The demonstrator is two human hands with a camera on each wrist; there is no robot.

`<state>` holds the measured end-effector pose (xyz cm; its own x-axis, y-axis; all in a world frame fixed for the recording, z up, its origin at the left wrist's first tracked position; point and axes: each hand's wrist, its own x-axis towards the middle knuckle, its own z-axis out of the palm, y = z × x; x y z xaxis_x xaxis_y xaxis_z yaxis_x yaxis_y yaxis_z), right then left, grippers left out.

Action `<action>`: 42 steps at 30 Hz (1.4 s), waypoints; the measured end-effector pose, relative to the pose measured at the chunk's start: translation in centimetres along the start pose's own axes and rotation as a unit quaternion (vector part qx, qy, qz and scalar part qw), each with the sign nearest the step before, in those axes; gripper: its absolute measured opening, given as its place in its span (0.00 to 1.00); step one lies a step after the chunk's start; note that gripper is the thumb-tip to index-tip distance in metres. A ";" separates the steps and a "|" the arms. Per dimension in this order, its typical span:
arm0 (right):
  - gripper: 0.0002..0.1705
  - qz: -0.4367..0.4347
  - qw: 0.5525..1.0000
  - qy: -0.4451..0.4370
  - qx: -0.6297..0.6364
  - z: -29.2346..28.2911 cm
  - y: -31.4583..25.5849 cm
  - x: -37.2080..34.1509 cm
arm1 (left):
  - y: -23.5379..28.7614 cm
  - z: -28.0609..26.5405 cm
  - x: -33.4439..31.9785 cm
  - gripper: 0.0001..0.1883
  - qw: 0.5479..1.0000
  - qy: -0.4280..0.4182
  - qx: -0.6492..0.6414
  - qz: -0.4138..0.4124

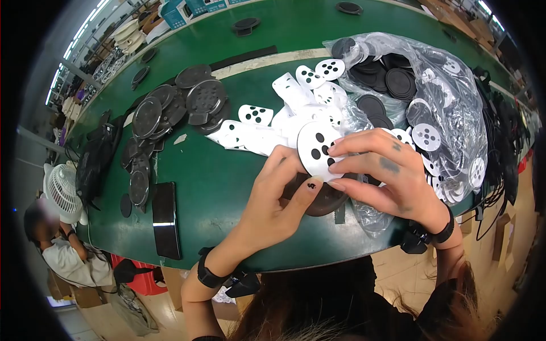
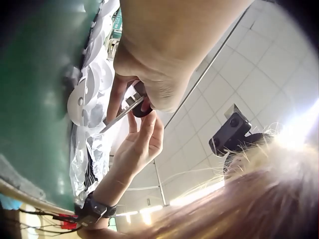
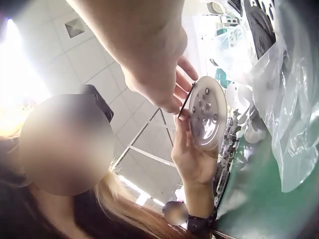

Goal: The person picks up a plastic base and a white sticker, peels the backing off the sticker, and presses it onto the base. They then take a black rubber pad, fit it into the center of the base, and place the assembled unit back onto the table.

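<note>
Both hands pinch a white disc with black dots [image 1: 318,149] by its rim, tilted up above the table. The left hand [image 1: 273,204] has its thumb at the lower edge and its fingers behind; the right hand [image 1: 392,173] holds the right edge with fingertips and thumb. Beneath them, a dark round piece [image 1: 325,206] is partly hidden. The left wrist view shows the right hand [image 2: 137,149] at a thin edge-on piece. In the right wrist view, a pale, shiny disc with round marks [image 3: 208,117] stands beside the left hand [image 3: 194,162].
White dotted pieces [image 1: 256,136] lie behind the hands. A clear plastic bag [image 1: 449,113] with black and white discs is at the right. Dark round covers [image 1: 148,116] are piled at the left, near a black phone-like slab [image 1: 165,221]. A person [image 1: 74,256] sits at far left.
</note>
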<state>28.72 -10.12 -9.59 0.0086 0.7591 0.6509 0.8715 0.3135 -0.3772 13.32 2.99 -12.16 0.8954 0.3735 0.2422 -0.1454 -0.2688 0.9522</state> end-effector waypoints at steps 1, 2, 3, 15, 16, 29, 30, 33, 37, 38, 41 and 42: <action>0.11 0.006 1.000 0.000 0.002 0.0 0.0 0.0 | -0.1 0.0 0.0 0.08 1.000 0.002 0.003 0.007; 0.11 0.006 1.000 0.000 0.002 0.1 0.0 0.0 | -0.2 0.0 0.0 0.08 1.000 0.001 0.003 0.007; 0.11 0.003 1.000 0.004 0.003 0.1 0.0 0.0 | -0.2 0.0 0.0 0.08 1.000 0.001 0.009 0.012; 0.14 -0.092 0.985 0.045 -0.142 1.7 -0.8 -1.0 | -1.0 0.3 -0.1 0.06 0.994 0.022 0.090 0.056; 0.14 -0.094 0.984 0.042 -0.146 1.7 -0.9 -1.0 | -1.0 0.3 0.0 0.06 0.993 0.021 0.092 0.066; 0.11 0.049 0.986 0.093 -0.126 -0.8 0.1 0.3 | -1.0 0.2 -0.1 0.05 0.997 0.018 0.070 0.038; 0.08 0.071 0.986 0.098 -0.112 -1.8 0.7 0.4 | -0.9 0.1 0.0 0.06 0.997 0.012 0.059 0.038; 0.05 0.205 0.953 0.218 0.035 -2.7 1.7 0.3 | -0.8 -0.2 0.0 0.07 1.000 -0.005 0.001 -0.001; 0.04 0.229 0.932 0.271 0.077 -3.2 2.8 0.3 | -1.2 -0.9 -0.2 0.08 0.955 -0.063 -0.231 -0.175; 0.04 0.229 0.932 0.271 0.077 -3.0 2.8 0.2 | -1.1 -0.8 -0.2 0.08 0.955 -0.064 -0.231 -0.175; 0.11 0.257 0.950 0.114 0.133 -1.3 2.7 0.3 | -0.7 0.0 -0.2 0.09 0.897 -0.097 -0.369 -0.222; 0.16 0.271 0.937 0.095 0.200 -1.1 2.4 0.3 | -0.7 0.2 -0.3 0.11 0.875 -0.094 -0.411 -0.238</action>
<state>31.39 -9.81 -9.59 0.5175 0.7649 0.3836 0.4605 0.1289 -0.8783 13.23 2.83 -12.91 0.9791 0.0955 -0.1797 0.0788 0.6362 0.7675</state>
